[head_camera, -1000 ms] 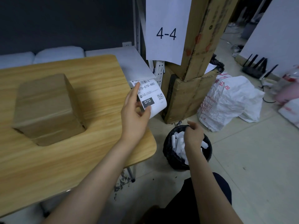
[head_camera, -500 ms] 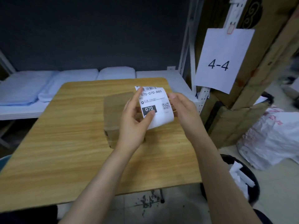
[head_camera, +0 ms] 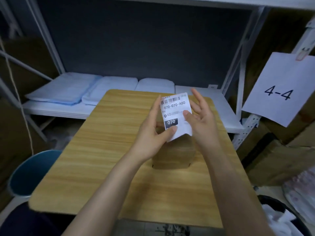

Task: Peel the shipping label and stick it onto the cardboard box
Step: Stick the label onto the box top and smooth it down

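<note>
The white shipping label (head_camera: 175, 109), printed with a barcode and "070-070-A80", is held upright above the brown cardboard box (head_camera: 173, 155), which stands on the wooden table (head_camera: 102, 150). My left hand (head_camera: 153, 133) pinches the label's lower left part between thumb and fingers. My right hand (head_camera: 201, 116) touches the label's right edge with its thumb on the face, the other fingers spread behind it. The hands and label hide most of the box's top.
A metal shelf (head_camera: 196, 92) with folded white and blue bedding (head_camera: 81, 89) runs behind the table. A paper sign reading "4-4" (head_camera: 279, 89) hangs at right over large cardboard boxes. A blue bin (head_camera: 32, 172) stands at left, a black bin of scraps (head_camera: 281, 217) at lower right.
My right hand came up from the black bin to the label's right edge. Both hands carried the label over the box, and my view turned left onto the table.
</note>
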